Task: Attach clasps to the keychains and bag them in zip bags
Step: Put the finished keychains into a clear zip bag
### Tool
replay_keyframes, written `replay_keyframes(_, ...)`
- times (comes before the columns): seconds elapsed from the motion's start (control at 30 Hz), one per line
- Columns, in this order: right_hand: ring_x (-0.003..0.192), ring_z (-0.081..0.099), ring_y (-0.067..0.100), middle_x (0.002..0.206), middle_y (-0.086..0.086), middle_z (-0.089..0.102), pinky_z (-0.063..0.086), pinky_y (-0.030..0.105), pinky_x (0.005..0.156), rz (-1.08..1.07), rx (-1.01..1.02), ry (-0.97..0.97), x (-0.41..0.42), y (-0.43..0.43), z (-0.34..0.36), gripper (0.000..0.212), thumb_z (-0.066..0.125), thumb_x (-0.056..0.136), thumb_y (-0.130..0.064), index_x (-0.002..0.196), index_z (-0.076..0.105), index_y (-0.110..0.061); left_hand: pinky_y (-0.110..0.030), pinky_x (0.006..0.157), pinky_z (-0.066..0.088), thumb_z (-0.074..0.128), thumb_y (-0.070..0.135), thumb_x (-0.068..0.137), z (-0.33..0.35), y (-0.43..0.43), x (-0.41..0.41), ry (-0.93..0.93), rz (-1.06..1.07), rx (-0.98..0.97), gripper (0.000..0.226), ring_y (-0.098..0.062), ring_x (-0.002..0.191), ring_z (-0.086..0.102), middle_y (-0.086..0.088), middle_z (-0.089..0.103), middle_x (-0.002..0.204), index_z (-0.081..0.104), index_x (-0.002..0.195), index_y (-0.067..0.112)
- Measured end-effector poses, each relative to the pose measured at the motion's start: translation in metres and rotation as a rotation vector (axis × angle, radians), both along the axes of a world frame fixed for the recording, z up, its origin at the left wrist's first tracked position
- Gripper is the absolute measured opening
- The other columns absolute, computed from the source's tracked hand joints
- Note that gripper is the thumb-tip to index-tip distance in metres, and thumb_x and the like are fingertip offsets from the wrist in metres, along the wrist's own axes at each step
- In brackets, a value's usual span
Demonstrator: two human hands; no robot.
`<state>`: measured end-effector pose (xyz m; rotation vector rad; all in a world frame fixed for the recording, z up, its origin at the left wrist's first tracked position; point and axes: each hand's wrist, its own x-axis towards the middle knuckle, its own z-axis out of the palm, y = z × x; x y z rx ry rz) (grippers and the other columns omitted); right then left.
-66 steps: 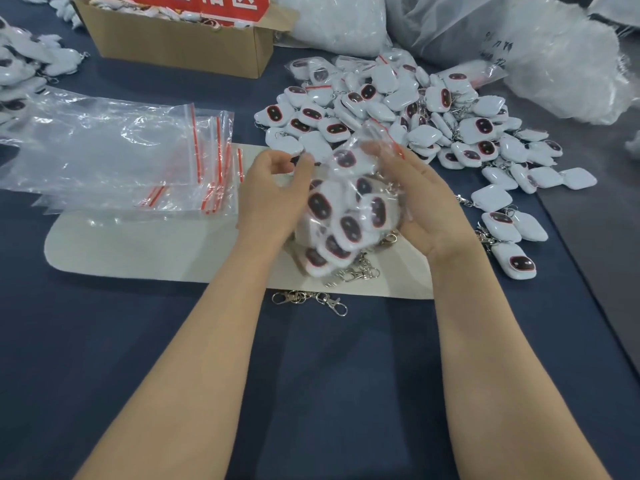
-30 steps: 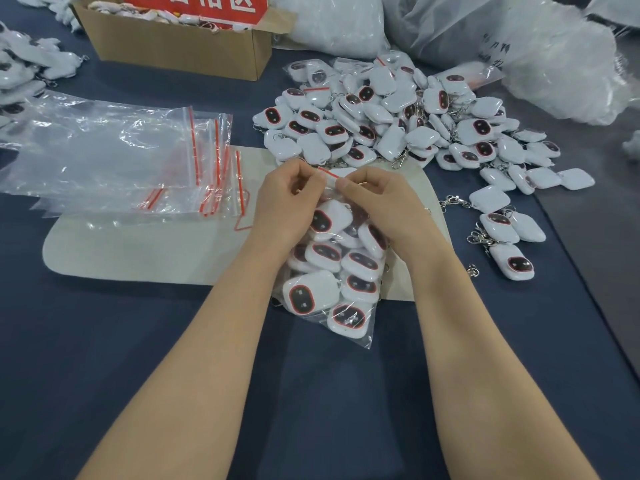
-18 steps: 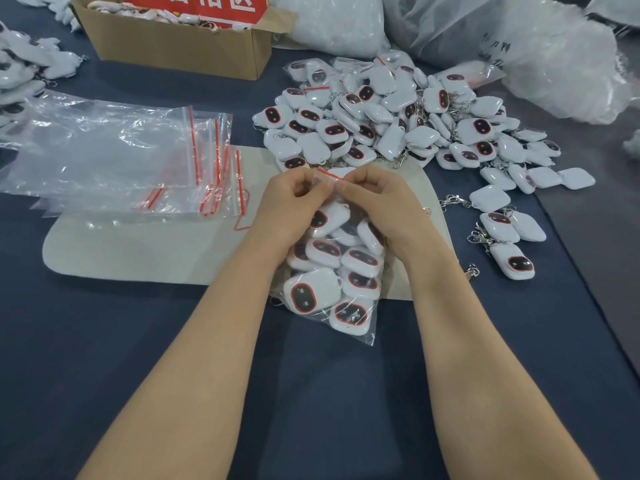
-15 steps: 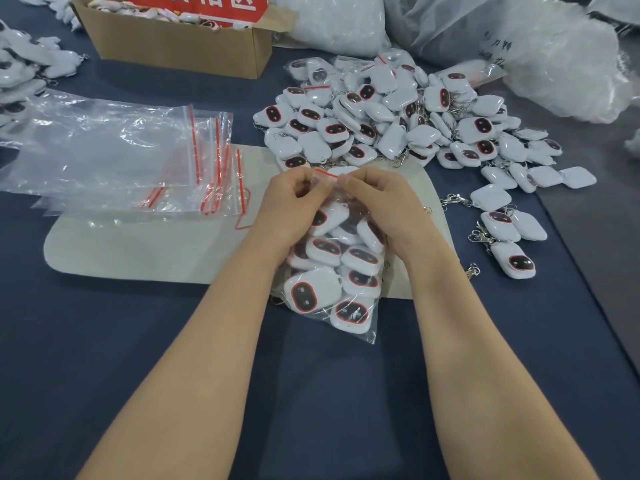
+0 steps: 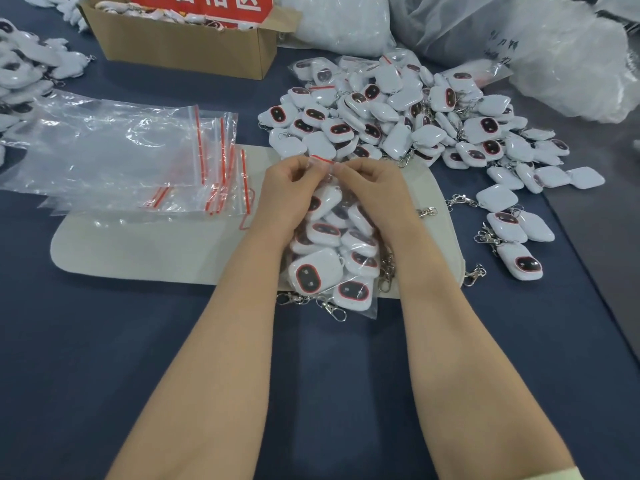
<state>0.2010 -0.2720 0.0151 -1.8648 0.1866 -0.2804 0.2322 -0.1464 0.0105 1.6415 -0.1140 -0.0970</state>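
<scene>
A clear zip bag (image 5: 332, 258) stuffed with several white keychains lies on the beige mat (image 5: 145, 244). My left hand (image 5: 287, 199) and my right hand (image 5: 374, 195) pinch its red-striped top edge side by side, fingertips nearly touching. Two loose metal clasps (image 5: 311, 303) lie at the bag's lower edge. A big heap of white keychains (image 5: 398, 116) with dark oval faces lies beyond my hands.
A stack of clear zip bags (image 5: 121, 157) lies at the left. A cardboard box (image 5: 183, 46) stands at the back, large plastic sacks (image 5: 519, 39) at the back right. Several keychains with clasps (image 5: 512, 237) lie at the right, more white keychains (image 5: 20, 74) at the far left.
The filled bag came down from mid-air to lie flat on the mat. Both hands shifted to its top edge and stay pinched there, barely moving over the last half second.
</scene>
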Motion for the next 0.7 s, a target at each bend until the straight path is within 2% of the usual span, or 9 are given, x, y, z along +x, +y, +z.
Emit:
replay_keyframes(0.07, 0.055, 0.058, 0.003, 0.06, -0.011, 0.065, 0.046, 0.018, 0.057, 0.034, -0.015, 0.027, -0.0001, -0.0032, 0.0004, 0.018, 0.066, 0.09, -0.031, 0.074, 0.071, -0.024, -0.018, 0.062, 0.053, 0.058, 0.021, 0.093, -0.0007, -0.0006, 0.0004, -0.016, -0.027, 0.031, 0.013, -0.006, 0.067, 0.064, 0.0, 0.07, 0.08, 0.066, 0.083, 0.017)
replay_keyframes(0.23, 0.057, 0.062, 0.006, 0.061, -0.008, 0.067, 0.05, 0.02, 0.059, 0.075, 0.062, 0.089, 0.0031, -0.0094, 0.0018, 0.017, 0.068, 0.088, -0.027, 0.072, 0.068, -0.02, -0.026, 0.064, 0.055, 0.057, 0.021, 0.094, 0.0001, -0.002, 0.0012, -0.005, -0.067, 0.036, 0.013, -0.018, 0.077, 0.067, -0.008, 0.071, 0.09, 0.066, 0.09, 0.013)
replay_keyframes(0.33, 0.054, 0.059, 0.005, 0.059, -0.008, 0.066, 0.048, 0.019, 0.057, 0.064, 0.058, 0.097, 0.005, -0.0107, 0.0017, 0.018, 0.069, 0.088, -0.027, 0.071, 0.067, -0.02, -0.017, 0.056, 0.051, 0.057, 0.02, 0.094, -0.0006, -0.0041, 0.0011, -0.021, -0.043, 0.021, 0.014, -0.013, 0.071, 0.063, -0.008, 0.071, 0.088, 0.068, 0.093, 0.011)
replay_keyframes(0.47, 0.062, 0.058, 0.012, 0.067, -0.001, 0.067, 0.049, 0.027, 0.064, 0.032, 0.052, 0.07, 0.0068, -0.0093, -0.0003, 0.017, 0.069, 0.088, -0.023, 0.072, 0.065, -0.022, -0.011, 0.054, 0.047, 0.059, 0.021, 0.092, -0.0023, -0.0059, 0.0036, -0.009, 0.027, 0.017, 0.01, 0.003, 0.06, 0.061, 0.004, 0.068, 0.077, 0.067, 0.089, 0.015)
replay_keyframes(0.53, 0.062, 0.058, 0.012, 0.069, 0.001, 0.066, 0.049, 0.026, 0.063, 0.011, 0.051, 0.049, 0.0076, -0.0094, -0.0009, 0.016, 0.068, 0.089, -0.02, 0.073, 0.064, -0.022, -0.011, 0.052, 0.046, 0.061, 0.02, 0.091, -0.0022, -0.0066, 0.0052, 0.005, 0.068, -0.005, 0.005, 0.002, 0.059, 0.059, 0.004, 0.065, 0.076, 0.062, 0.086, 0.017)
replay_keyframes(0.7, 0.051, 0.056, 0.003, 0.058, -0.009, 0.064, 0.046, 0.017, 0.052, -0.013, 0.04, 0.05, 0.009, -0.0104, -0.0013, 0.016, 0.068, 0.089, -0.02, 0.073, 0.063, -0.022, -0.013, 0.046, 0.044, 0.062, 0.022, 0.09, -0.0023, -0.0062, 0.0072, 0.041, 0.058, 0.011, 0.016, 0.001, 0.047, 0.055, 0.005, 0.063, 0.068, 0.062, 0.074, 0.021)
